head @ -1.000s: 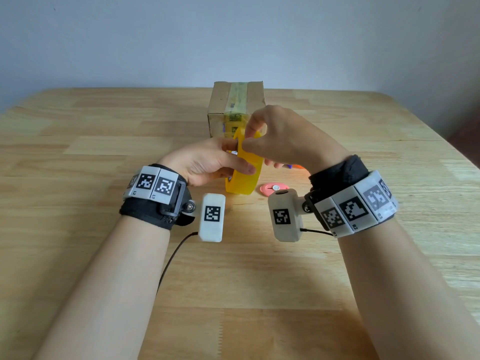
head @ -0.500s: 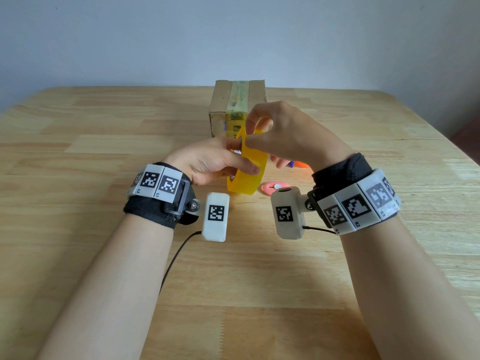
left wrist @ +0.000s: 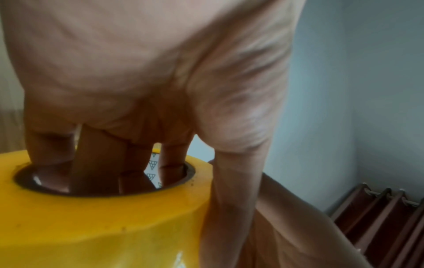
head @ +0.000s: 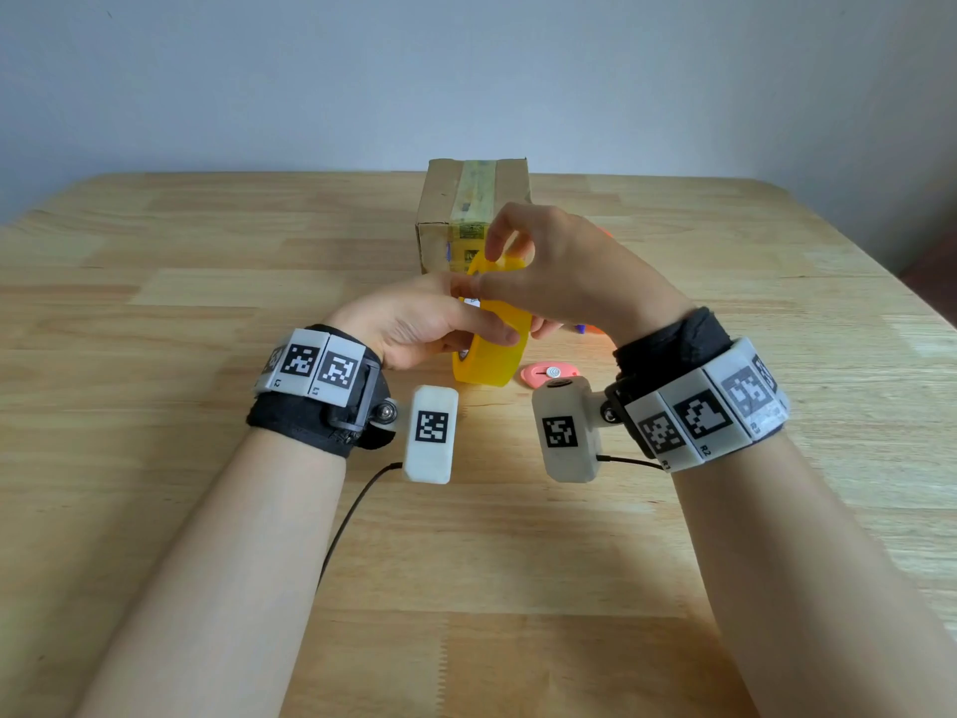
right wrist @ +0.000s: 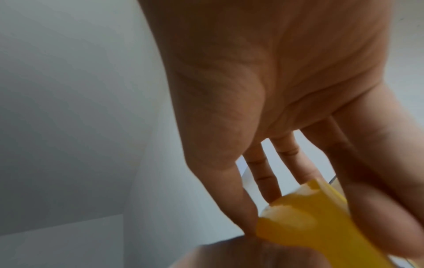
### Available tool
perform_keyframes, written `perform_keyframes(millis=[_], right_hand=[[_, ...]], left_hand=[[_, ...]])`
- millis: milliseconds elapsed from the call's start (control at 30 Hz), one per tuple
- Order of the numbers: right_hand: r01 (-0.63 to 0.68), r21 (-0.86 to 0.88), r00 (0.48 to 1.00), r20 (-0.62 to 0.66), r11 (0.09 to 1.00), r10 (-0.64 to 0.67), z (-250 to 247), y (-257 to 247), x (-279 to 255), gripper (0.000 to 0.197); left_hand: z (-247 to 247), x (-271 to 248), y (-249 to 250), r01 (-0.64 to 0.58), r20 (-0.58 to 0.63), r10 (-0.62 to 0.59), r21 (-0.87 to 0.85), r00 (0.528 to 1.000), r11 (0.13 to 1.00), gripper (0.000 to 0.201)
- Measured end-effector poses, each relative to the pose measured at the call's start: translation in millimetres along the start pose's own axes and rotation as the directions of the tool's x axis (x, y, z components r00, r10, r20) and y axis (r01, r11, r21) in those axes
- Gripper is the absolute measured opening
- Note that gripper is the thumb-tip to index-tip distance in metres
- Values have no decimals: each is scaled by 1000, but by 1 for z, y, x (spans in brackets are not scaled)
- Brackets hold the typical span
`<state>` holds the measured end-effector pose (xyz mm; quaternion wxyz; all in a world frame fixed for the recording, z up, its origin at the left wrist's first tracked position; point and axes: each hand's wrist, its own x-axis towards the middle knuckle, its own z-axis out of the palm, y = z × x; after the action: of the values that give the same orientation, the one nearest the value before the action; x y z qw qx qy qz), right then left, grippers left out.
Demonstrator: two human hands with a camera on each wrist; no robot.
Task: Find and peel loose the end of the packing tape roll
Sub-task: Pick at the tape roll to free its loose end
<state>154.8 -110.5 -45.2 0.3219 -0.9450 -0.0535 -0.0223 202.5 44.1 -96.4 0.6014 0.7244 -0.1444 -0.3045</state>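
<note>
Left hand point(head: 414, 329) gripping upright yellow tape roll point(head: 492, 355), right hand point(head: 564, 282) pinching its top edge, cardboard box point(head: 440, 220) behind

Yellow packing tape roll point(head: 492, 349) held on edge above the table

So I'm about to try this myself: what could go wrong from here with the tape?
The right hand pinches only a short lifted flap of the yellow tape roll; its edge looks ragged, so it might tear or split lengthwise. The left hand holds the roll through its core, off the table; a hard pull could twist it loose.
</note>
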Motion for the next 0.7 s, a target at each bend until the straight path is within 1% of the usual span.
perform_keyframes(millis=[100, 233, 367, 500, 600, 700], right_hand=[[3, -14, 1000, -7, 1000, -3, 0, 0, 0, 28], [3, -9, 999, -37, 1000, -3, 1, 0, 1, 25], [-10, 9, 999, -52, 1000, 11, 2, -1, 1, 21], [-9, -29, 997, -71, 1000, 7, 6, -2, 1, 30], [-11, -11, 997, -72, 1000, 10, 4, -3, -1, 35], [2, -25, 998, -70, 1000, -3, 3, -2, -1, 39]], left_hand=[[1, 0, -1, -2, -2, 2, -12, 1000, 1000, 38], [2, 1, -2, -7, 14, 7, 7, 1000, 1000, 50], [0, 2, -2, -15, 18, 14, 11, 1000, 1000, 42], [-2, 0, -2, -15, 18, 15, -4, 1000, 1000, 38], [-1, 0, -2, -14, 3, 14, -10, 1000, 1000, 40], [0, 2, -1, -13, 6, 13, -21, 1000, 1000, 34]])
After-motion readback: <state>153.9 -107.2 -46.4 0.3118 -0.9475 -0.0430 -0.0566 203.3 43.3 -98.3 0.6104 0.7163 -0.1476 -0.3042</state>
